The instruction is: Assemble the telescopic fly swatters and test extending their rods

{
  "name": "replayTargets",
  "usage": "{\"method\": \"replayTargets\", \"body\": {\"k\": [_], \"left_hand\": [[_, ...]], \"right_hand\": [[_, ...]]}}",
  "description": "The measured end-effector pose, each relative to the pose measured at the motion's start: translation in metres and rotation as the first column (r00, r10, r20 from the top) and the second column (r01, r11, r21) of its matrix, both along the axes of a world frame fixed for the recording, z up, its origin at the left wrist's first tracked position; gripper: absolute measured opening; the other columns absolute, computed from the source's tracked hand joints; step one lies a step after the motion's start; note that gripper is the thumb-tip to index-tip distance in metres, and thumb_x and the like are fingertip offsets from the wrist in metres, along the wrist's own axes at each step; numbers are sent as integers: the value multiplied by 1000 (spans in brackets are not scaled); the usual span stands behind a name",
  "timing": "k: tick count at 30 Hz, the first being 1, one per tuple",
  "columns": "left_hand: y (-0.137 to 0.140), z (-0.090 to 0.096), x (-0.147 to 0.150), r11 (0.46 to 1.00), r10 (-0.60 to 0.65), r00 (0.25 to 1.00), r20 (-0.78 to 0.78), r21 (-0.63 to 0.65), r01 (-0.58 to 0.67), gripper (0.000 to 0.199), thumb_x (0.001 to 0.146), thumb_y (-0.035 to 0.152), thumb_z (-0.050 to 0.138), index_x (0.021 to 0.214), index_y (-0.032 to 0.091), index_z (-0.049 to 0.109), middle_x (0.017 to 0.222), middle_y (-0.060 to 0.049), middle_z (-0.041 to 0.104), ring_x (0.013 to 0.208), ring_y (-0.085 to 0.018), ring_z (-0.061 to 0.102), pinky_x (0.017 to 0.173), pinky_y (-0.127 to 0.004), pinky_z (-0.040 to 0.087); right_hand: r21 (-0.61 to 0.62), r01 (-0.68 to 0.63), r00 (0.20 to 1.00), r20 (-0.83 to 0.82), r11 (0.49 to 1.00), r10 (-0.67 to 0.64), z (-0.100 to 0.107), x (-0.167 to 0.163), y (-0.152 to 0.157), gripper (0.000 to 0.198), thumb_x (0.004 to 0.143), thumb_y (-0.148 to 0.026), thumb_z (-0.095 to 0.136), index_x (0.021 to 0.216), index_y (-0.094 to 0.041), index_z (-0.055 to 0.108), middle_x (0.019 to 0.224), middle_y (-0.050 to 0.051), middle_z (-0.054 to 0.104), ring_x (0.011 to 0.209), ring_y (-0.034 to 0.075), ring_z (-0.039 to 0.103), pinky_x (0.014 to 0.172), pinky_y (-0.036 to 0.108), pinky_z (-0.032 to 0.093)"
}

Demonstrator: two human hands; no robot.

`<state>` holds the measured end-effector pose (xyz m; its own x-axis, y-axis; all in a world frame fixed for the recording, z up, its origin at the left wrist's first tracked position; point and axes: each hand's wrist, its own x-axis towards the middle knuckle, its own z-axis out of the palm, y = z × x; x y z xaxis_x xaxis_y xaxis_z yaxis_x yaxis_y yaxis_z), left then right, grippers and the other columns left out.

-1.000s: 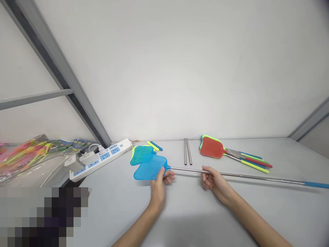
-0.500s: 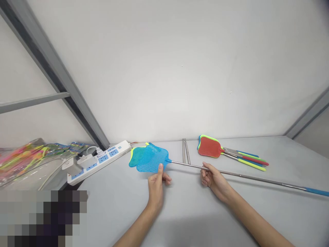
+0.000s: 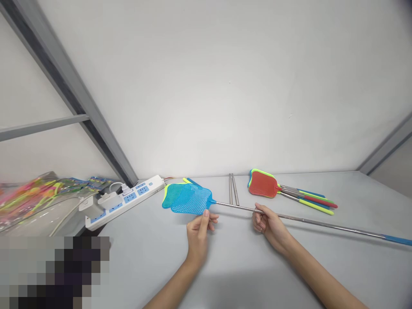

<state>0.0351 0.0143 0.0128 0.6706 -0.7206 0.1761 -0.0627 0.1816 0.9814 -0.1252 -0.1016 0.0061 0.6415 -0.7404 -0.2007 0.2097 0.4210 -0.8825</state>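
Note:
A blue fly swatter with a long extended metal rod lies across the view, its blue handle running off to the right. My left hand pinches the lower edge of its mesh head near the neck, thumb in front. Around the middle of the rod, my right hand is closed, thumb along the top. Behind the blue head lie green and yellow swatter heads, partly covered. Two thin metal rods rest on the table beyond the swatter's rod.
A stack of folded fly swatters, a red one on top, lies at the back right. On the left stand a white power strip with plugs and a plastic bag of colourful items. A white wall closes off the table's back.
My left thumb has slid slightly right along the swatter head's lower edge. The blue head has tilted and looks flatter. My right hand keeps its hold on the rod.

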Motion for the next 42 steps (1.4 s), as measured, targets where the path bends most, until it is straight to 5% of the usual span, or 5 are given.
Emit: {"method": "replayTargets", "body": {"k": [14, 24, 28, 32, 42], "left_hand": [[4, -2, -6, 989, -149, 970, 191, 22, 147, 25, 80, 32, 42, 90, 16, 59, 76, -2, 55, 62, -11, 48, 58, -23, 40], [0, 1, -11, 983, -71, 948, 312, 185, 12, 47, 82, 33, 36, 127, 24, 26, 89, -3, 53, 67, -11, 51, 66, -26, 41], [-1, -1, -8, 974, -39, 939, 341, 223, -40, 46, 84, 35, 33, 127, 24, 26, 95, -5, 55, 77, -15, 53, 72, -30, 40], [-3, -3, -7, 983, -40, 954, 299, 182, -16, 42, 85, 35, 29, 125, 26, 29, 119, -8, 46, 95, -17, 50, 76, -30, 40], [-3, -1, -10, 999, -20, 983, 185, 37, 14, 47, 86, 38, 24, 130, 37, 8, 138, -1, 20, 116, -16, 36, 93, -31, 31]], "right_hand": [[31, -19, 999, 29, 999, 18, 1, 0, 2, 41, 76, -42, 45, 45, -15, 46, 39, -4, 30, 40, 8, 30, 46, 25, 23], [63, -74, 997, 20, 995, 73, 3, 3, 9, 40, 77, -42, 44, 46, -15, 45, 38, -5, 29, 40, 8, 31, 46, 25, 23], [34, -83, 997, 0, 996, 83, 3, 4, 11, 41, 77, -43, 44, 46, -15, 46, 38, -4, 31, 39, 8, 32, 45, 25, 23], [20, -89, 996, -23, 996, 90, 5, 4, 13, 42, 77, -43, 43, 46, -15, 46, 38, -4, 31, 39, 8, 32, 45, 25, 22], [35, -151, 988, -33, 988, 152, 4, 8, 24, 43, 78, -42, 41, 46, -15, 45, 38, -4, 29, 40, 8, 32, 47, 25, 24]]}}
